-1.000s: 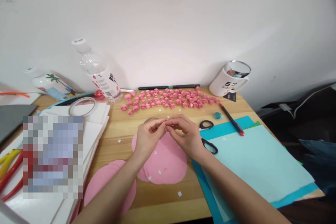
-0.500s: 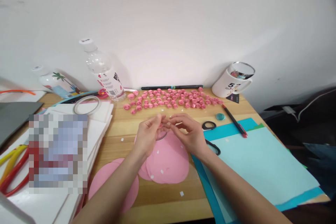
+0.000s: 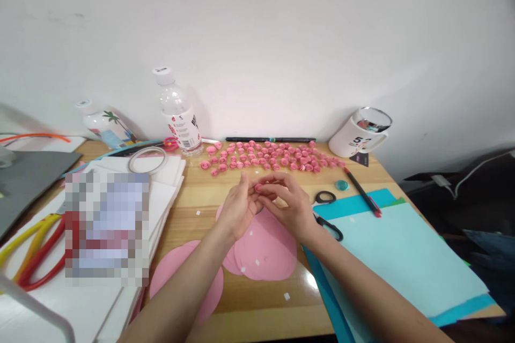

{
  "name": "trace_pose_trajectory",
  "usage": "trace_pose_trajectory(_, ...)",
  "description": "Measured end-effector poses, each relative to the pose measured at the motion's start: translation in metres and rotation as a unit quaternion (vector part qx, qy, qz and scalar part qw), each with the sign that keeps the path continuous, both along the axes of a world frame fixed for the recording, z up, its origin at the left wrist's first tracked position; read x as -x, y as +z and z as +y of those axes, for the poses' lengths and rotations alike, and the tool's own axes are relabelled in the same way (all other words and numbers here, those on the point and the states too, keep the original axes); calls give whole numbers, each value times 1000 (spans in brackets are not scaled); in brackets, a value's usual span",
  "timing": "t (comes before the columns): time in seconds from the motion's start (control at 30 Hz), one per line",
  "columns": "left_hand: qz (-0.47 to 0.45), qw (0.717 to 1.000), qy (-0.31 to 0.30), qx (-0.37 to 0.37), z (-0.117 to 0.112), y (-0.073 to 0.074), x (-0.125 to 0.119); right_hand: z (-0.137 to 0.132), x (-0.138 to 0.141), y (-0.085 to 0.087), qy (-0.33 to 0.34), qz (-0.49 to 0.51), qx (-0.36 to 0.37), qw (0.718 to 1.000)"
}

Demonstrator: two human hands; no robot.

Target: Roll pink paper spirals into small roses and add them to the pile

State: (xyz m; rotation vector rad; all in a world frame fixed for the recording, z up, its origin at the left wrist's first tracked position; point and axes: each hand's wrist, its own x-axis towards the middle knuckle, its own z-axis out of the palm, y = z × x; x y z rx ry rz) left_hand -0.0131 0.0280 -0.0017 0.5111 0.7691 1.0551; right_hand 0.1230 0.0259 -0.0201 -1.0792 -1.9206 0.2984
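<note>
1. Just changed: the left hand (image 3: 237,209) now opens out, its thumb raised and its palm partly showing, where half a second ago it was pinched together. The right hand (image 3: 293,206) has come in to meet it, so one small pink roll (image 3: 258,188) is in plain sight.
2. What that means, as a judgement: the roll seems to be loosely handled between both hands, not tightly wound.
3. Hands: the left is fairly wide, with the roll against its fingers; the right is curled narrow, tips at the roll. Whether they pinch or merely steady it, I cannot tell.
4. Place: the roll is above the middle of the wooden desk (image 3: 273,311), over the far end of a group of pink paper circles (image 3: 273,252).
5. Pink counts: one roll at the hands; dozens of finished-looking rolls (image 3: 285,162) along the desk's back edge, too crowded to count exactly; two groups of circles, the second (image 3: 164,273) toward the near edge, partly under the left forearm.
6. Other counts: two bottles (image 3: 185,128) near the back left corner; one white mug (image 3: 350,136) near the back right corner; one teal tape roll (image 3: 341,185), one red-and-black pen (image 3: 364,195) and one pair of black-handled scissors (image 3: 325,193) toward the right edge.
</note>
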Motion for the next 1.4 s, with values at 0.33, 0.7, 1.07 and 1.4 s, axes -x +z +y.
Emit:
trace_pose_trajectory(0.33, 310, 888, 231, -248, -1, -9, 2, 29, 12, 23, 15, -31, -2, 999)
trace_pose_trajectory(0.7, 487, 549, 388, -558, -12, -14, 14, 109, 99, 35, 8, -164, 104, 981)
trace_pose_trajectory(1.07, 503, 528, 391, -561, -10, -23, 15, 114, 142, 30, 5, -304, 127, 944)
trace_pose_trajectory(1.4, 494, 521, 378, -585, -10, -24, 12, 121, 149, 29, 16, -346, 110, 932)
